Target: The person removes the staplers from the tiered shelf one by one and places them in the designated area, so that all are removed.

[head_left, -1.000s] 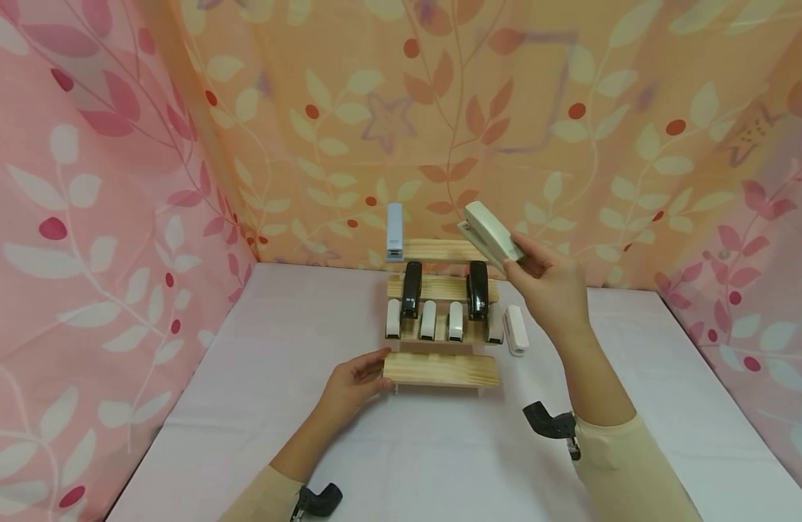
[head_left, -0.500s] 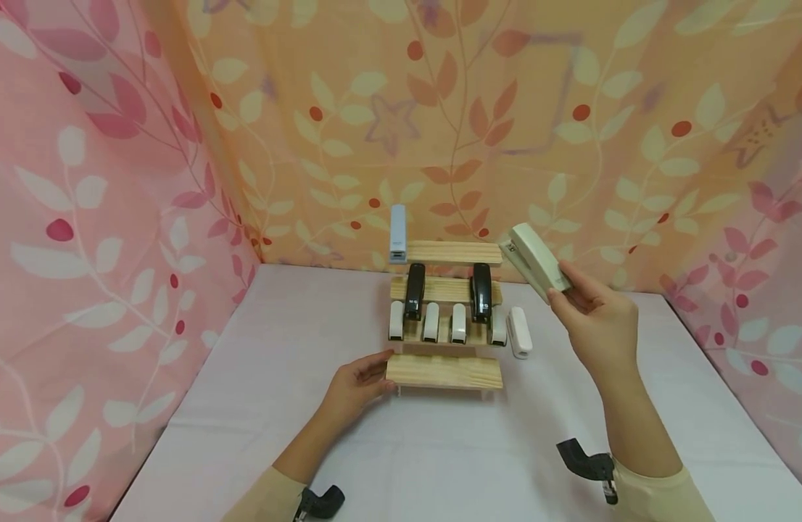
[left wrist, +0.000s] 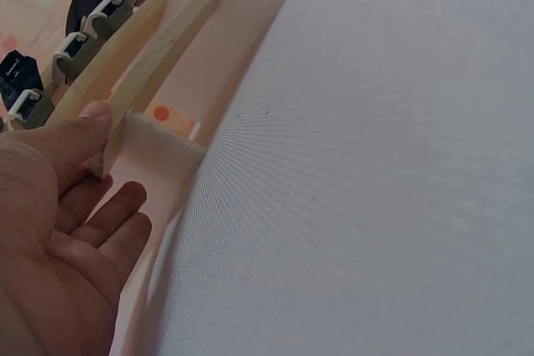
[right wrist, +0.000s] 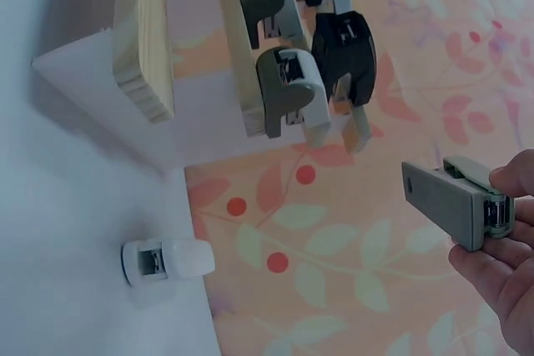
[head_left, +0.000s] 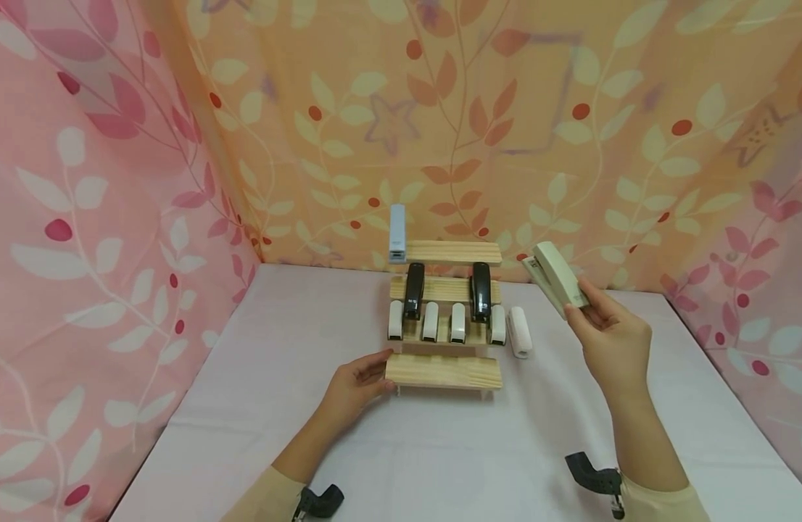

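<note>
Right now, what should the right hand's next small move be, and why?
Probably lower the pale green stapler toward the table, right of the loose white stapler: the right hand holds it aloft beside the rack, and the left hand grips the front shelf.

The right hand (right wrist: 509, 268) was cut off by the right wrist view's edge, and in the head view it partly hid the near end of the oblong, pale green stapler (head_left: 560, 274). The left wrist view cropped the left hand (left wrist: 58, 231); the right one cropped the pale wooden stepped rack (right wrist: 143, 39). Pale marks on a glossy black stapler (head_left: 414, 291) (mere specks) were too small to read.
</note>
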